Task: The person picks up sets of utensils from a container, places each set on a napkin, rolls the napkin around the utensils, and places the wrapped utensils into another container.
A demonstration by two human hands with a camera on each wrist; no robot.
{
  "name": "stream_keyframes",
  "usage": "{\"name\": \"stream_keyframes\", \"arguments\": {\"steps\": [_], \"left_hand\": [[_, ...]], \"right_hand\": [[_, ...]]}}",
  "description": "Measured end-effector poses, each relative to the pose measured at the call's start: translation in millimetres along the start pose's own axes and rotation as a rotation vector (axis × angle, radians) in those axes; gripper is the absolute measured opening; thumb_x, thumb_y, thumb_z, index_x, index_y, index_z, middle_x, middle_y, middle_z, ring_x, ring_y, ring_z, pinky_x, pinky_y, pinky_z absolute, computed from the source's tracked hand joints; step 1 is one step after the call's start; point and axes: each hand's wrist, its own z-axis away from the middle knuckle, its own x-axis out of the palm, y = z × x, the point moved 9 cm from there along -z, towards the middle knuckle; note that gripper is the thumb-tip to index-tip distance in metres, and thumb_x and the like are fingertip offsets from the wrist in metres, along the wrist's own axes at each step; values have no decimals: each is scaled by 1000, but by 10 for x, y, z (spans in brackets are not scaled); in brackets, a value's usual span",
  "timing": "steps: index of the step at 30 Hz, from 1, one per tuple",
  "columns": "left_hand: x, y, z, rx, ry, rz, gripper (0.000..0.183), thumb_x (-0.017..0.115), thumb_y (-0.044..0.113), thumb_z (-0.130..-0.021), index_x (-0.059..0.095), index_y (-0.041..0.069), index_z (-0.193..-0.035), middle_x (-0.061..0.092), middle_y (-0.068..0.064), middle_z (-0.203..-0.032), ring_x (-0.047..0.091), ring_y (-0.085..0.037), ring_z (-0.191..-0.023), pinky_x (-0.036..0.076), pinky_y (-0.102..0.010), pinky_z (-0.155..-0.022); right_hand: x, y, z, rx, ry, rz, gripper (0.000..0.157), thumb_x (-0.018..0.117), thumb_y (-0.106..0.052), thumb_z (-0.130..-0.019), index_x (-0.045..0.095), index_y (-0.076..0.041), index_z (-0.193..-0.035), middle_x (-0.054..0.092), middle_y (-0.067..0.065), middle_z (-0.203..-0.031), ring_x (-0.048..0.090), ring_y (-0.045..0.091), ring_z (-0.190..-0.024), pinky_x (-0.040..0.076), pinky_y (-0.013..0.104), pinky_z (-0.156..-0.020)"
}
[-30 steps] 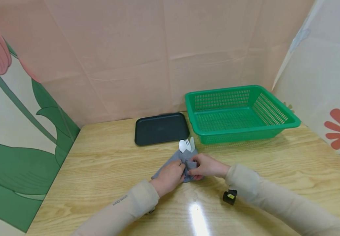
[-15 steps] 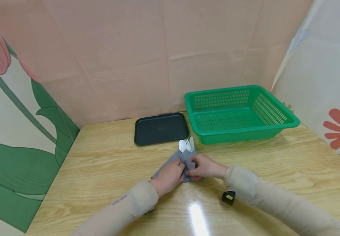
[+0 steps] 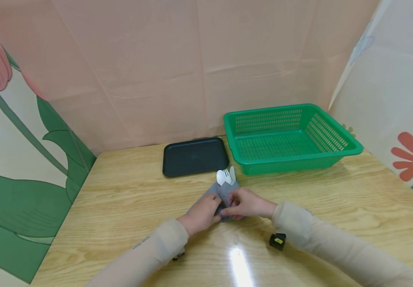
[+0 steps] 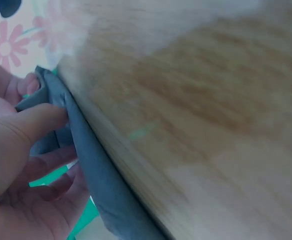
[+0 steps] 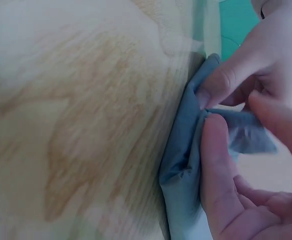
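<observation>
A grey napkin [image 3: 203,202] lies on the table, wrapped around white cutlery. The heads of a spoon [image 3: 221,178], a fork [image 3: 227,174] and a knife [image 3: 233,175] stick out at its far end. My left hand [image 3: 200,213] pinches the napkin's near part, thumb on the cloth in the left wrist view. From the right, my right hand [image 3: 249,202] holds a fold of the same napkin; its thumb [image 5: 216,145] presses the cloth in the right wrist view, where a small loose flap [image 5: 251,135] shows. The cutlery handles are hidden in the cloth.
A black tray [image 3: 195,157] lies behind the napkin, against the back wall. To its right stands a green plastic basket [image 3: 292,161] with slotted sides. Both rest on a wooden table [image 3: 127,191]. Wrist-worn black devices [image 3: 277,241] hang below the sleeves.
The left hand has shifted slightly left and its thumb has come off the fold's middle. The right thumb reaches further left, and the raised flap no longer shows in the head view.
</observation>
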Motion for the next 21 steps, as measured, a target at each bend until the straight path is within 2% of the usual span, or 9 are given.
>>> {"name": "stream_keyframes", "arguments": {"steps": [3,8,12,15,18,21], "left_hand": [[3,-56,2,-23,-8,90,32,71,23,-81,61,2,-102,57,-6,-91,54,-13,-82,47,-24,-73],[15,-142,20,-62,-22,275,36,76,28,-77,57,3,-94,56,-6,-90,50,-11,-80,43,-22,-70],[52,-213,34,-120,-84,479,42,78,35,-74,55,4,-92,54,-3,-84,45,-9,-74,38,-19,-62],[61,-240,33,-142,-112,602,38,72,37,-80,53,4,-79,46,2,-68,40,-7,-61,32,-18,-53],[41,-245,19,-129,-106,641,40,63,35,-88,50,4,-67,39,4,-58,36,-7,-52,29,-18,-48],[18,-260,6,-128,-77,603,32,59,27,-91,55,4,-68,43,4,-61,39,-8,-56,32,-18,-51]], "right_hand": [[16,6,10,-6,-35,5,29,73,-19,-80,57,2,-90,67,5,-69,62,9,-60,54,29,-58],[37,-12,18,-28,-82,19,23,66,-6,-79,57,7,-96,66,7,-74,58,7,-63,52,24,-60],[38,-55,27,-83,-58,74,21,62,1,-77,58,8,-97,66,8,-73,57,7,-61,50,21,-57],[37,-97,39,-141,-21,136,21,63,1,-77,59,7,-97,65,8,-69,56,6,-56,48,20,-53],[39,-126,49,-176,12,180,19,64,0,-77,59,4,-94,63,6,-65,54,5,-52,46,19,-49],[41,-128,48,-173,37,210,19,67,-2,-76,58,2,-92,60,3,-62,51,4,-51,44,18,-48]]}}
